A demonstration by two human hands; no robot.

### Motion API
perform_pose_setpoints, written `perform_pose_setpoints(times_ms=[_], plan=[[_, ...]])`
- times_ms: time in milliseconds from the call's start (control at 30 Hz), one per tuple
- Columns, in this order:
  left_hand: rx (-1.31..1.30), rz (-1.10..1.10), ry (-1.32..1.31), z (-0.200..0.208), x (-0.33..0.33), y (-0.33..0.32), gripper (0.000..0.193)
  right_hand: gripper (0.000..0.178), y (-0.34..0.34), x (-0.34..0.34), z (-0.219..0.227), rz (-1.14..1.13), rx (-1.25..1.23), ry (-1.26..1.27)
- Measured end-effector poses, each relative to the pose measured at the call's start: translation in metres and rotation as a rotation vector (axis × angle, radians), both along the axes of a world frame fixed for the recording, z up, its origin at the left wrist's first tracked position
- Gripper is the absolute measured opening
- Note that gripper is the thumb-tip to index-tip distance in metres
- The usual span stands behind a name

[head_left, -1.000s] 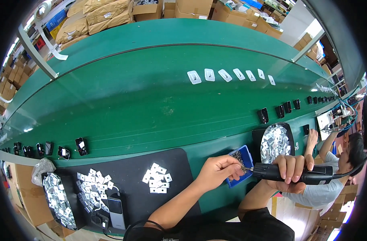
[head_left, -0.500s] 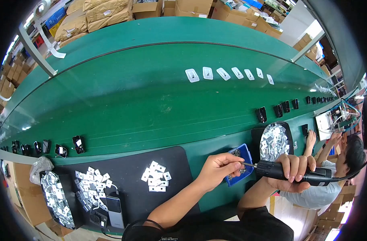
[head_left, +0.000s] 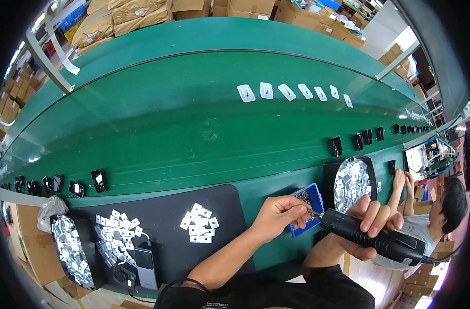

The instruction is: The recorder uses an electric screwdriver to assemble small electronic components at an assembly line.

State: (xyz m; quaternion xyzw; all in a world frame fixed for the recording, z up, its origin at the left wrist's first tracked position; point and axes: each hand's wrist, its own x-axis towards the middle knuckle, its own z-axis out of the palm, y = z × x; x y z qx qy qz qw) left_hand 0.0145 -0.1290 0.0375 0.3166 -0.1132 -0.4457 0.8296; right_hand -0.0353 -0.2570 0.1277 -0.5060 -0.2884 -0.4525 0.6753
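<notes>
My right hand point(head_left: 371, 224) is wrapped around a black corded electric screwdriver point(head_left: 369, 234), its tip pointing left and its rear end slanting down to the right. My left hand point(head_left: 278, 219) pinches thumb and fingers at the end of the thin bit point(head_left: 315, 212). Whether a screw sits between those fingertips is hidden. Just below and behind the pinch lies a blue tray point(head_left: 317, 190) of small metal screws point(head_left: 303, 197). Right of the tray, a black bin point(head_left: 371, 172) is heaped with small silvery-white plates point(head_left: 351, 180).
On a black mat point(head_left: 168, 216) lie two piles of white plates point(head_left: 199, 224), beside a grey power bank point(head_left: 146, 268). Another plate-filled bin point(head_left: 70, 252) stands left. The green belt point(head_left: 204, 118) carries clear trays point(head_left: 266, 90) and black housings point(head_left: 336, 146). A co-worker point(head_left: 425, 226) works at right.
The screwdriver has tilted, its rear end dropping lower, and my right hand's fingers have shifted on it. My left hand keeps its pinch at the bit. The co-worker's hands have moved closer together.
</notes>
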Motion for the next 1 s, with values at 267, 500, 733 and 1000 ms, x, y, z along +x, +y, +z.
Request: perform_pose_setpoints(times_ms=[267,500,733,1000], plan=[[0.027,0.313,-0.928,0.0,0.001,0.008,0.017,0.038,-0.02,-0.007,0.001,0.451,0.144,0.034],[0.181,0.538,-1.376,0.031,0.014,0.015,0.042,0.041,-0.025,-0.005,0.009,0.39,0.12,0.18],[0.74,0.651,-1.48,0.043,0.029,0.085,0.018,0.047,-0.021,-0.014,0.013,0.12,0.156,0.147],[1.682,0.679,-1.208,-0.025,-0.005,0.149,0.019,0.047,-0.043,-0.042,0.022,0.091,0.22,0.098]])
